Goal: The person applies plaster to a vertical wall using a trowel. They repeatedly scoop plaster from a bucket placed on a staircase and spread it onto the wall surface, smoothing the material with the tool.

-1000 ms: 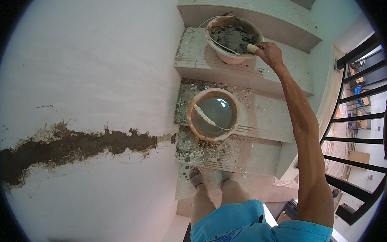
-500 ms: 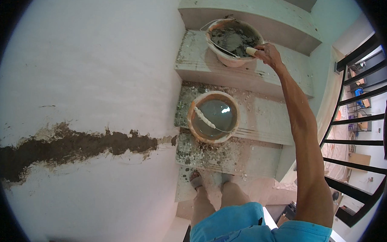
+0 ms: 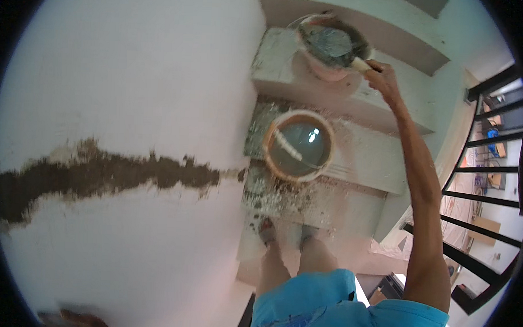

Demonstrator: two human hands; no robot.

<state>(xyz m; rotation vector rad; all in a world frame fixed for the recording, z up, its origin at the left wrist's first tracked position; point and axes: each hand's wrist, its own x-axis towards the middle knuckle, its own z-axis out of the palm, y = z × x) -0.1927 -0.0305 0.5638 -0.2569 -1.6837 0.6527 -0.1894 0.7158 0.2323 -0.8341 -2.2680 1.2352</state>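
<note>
My right hand is closed around the pale handle of a trowel over the right side of the upper bucket. That bucket stands on a stair step and holds dark, wet mortar; the trowel's blade is hard to tell from the mix. Low at the left edge, my left hand shows as a blurred brown shape against the white wall, its fingers unclear. A second bucket, with cloudy water and a white-wrapped wire handle, sits a step below.
The white wall on the left carries a long rough strip of dark mortar. Splatter covers the steps. A black railing runs along the right, with a lower room beyond. My feet stand below the water bucket.
The view has shifted, so the buckets sit farther up and right. My right hand stays at the mortar bucket with the trowel. More of my left hand shows at the lower left.
</note>
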